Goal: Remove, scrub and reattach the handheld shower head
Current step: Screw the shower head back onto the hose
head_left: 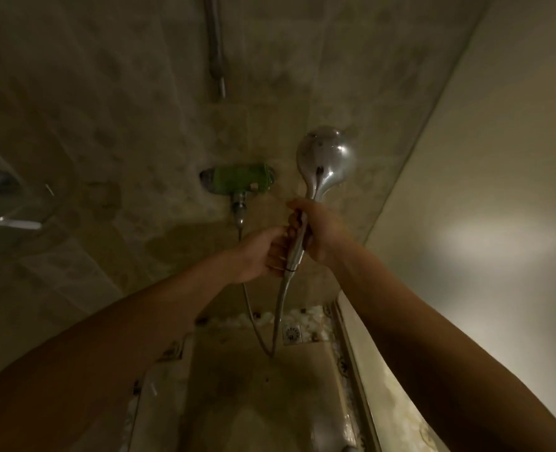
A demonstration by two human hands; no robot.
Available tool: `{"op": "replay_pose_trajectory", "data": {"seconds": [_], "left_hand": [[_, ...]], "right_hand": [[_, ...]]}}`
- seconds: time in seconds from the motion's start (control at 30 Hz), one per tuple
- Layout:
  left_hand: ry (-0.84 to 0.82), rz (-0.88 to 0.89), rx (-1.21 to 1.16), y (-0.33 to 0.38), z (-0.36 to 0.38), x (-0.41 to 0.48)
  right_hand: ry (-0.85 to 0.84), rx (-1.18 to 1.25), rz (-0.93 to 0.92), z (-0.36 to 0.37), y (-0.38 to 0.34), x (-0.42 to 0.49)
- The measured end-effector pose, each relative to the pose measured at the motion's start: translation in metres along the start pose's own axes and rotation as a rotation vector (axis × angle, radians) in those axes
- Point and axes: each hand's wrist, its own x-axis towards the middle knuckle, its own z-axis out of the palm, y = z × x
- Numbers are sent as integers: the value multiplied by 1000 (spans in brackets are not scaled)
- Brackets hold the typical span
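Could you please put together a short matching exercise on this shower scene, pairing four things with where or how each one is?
Things:
1. shower head
2. hose
3. mixer valve
4. floor drain

Places or states:
a. green, mounted on the tiled wall
b. gripped at its handle by the left hand and the right hand, head end up
c. set into the floor beside the pebble strip
d. hangs down in a loop below the handle

Pairs: 1-b, 2-d, 3-a, 4-c

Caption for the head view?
Right hand and left hand hold the shower head by its handle, hose hanging below, in a tiled stall.
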Motion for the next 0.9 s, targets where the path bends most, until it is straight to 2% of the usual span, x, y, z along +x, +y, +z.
{"op": "replay_pose_trajectory", "data": {"seconds": [0.1,0.23,0.43,0.6,0.8,0.9], "left_hand": [[7,86,-37,30,4,-15],[5,210,58,67,12,-31],[139,382,224,97,30,-45],[169,433,232,116,47,-52],[283,444,175,132,56,-59],[364,474,155,138,54,-68]], "right_hand": [[-64,-2,-66,12,-36,-12],[-158,-13,-101,21,-80,-30],[-212,-49,-95,25,-126,-52],[-268,-232,-280,17,-151,-61],[-365,-555,-381,-1,-177,-68],[-315,-616,-452,3,-185,-73]]}}
